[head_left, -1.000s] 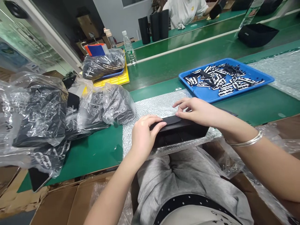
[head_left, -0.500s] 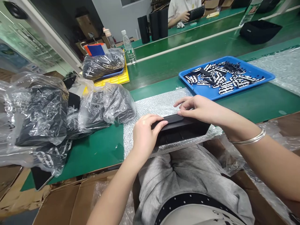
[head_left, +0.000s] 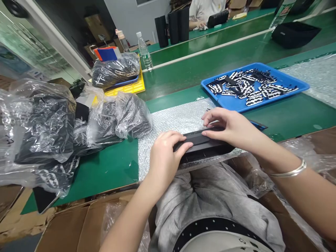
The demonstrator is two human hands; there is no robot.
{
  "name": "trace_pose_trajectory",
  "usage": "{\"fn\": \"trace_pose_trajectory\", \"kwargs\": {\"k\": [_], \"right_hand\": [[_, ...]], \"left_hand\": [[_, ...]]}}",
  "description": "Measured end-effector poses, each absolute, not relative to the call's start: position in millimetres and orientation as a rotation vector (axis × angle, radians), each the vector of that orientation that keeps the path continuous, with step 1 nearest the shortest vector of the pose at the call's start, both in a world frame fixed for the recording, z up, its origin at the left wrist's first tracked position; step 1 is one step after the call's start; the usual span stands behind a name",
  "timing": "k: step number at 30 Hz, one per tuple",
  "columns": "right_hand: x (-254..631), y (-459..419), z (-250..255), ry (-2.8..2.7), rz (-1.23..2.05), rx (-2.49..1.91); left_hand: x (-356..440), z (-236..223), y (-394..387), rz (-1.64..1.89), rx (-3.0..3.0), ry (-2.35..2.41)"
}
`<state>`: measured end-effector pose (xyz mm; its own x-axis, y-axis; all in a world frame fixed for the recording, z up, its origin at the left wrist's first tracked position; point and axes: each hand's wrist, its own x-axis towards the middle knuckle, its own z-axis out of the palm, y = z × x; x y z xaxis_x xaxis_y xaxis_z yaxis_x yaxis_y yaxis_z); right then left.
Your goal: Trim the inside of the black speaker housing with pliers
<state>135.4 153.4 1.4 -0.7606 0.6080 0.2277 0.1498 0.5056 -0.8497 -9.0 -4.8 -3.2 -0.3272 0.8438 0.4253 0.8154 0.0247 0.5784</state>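
Observation:
A long black plastic housing [head_left: 210,149] lies on the bubble-wrap mat [head_left: 178,119] in front of me, with a flat black strip [head_left: 196,139] along its top. My left hand [head_left: 168,148] is closed around the left end, thumb on the near side and fingers over the top. At the right part, my right hand [head_left: 225,126] is bent over the housing, its thumb on the top edge and its fingers curled toward the far side. That hand partly covers the housing's right end.
A blue tray [head_left: 231,105] of black-and-white strip parts stands beyond my right hand. A thin blue-and-black tool [head_left: 259,125] lies behind that wrist. Plastic-bagged black parts [head_left: 47,126] crowd the left. A water bottle [head_left: 145,52] stands farther back. Across the bench, a person [head_left: 207,14] handles a black object.
The housing has tilted and shifted slightly right and toward me, with both hands following. My right fingers have lifted and curled more. Across the bench, the person has lowered the black object.

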Motion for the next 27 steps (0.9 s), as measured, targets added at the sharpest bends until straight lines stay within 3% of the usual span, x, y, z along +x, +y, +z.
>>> {"fn": "trace_pose_trajectory", "kwargs": {"k": [7, 27], "right_hand": [[159, 131, -6, -2.348, 0.805, -0.38], [168, 121, -11, -2.395, 0.658, -0.208]], "left_hand": [[5, -4, -23, 1.254, 1.796, 2.15], [14, -16, -34, 1.323, 1.912, 2.251]]}}
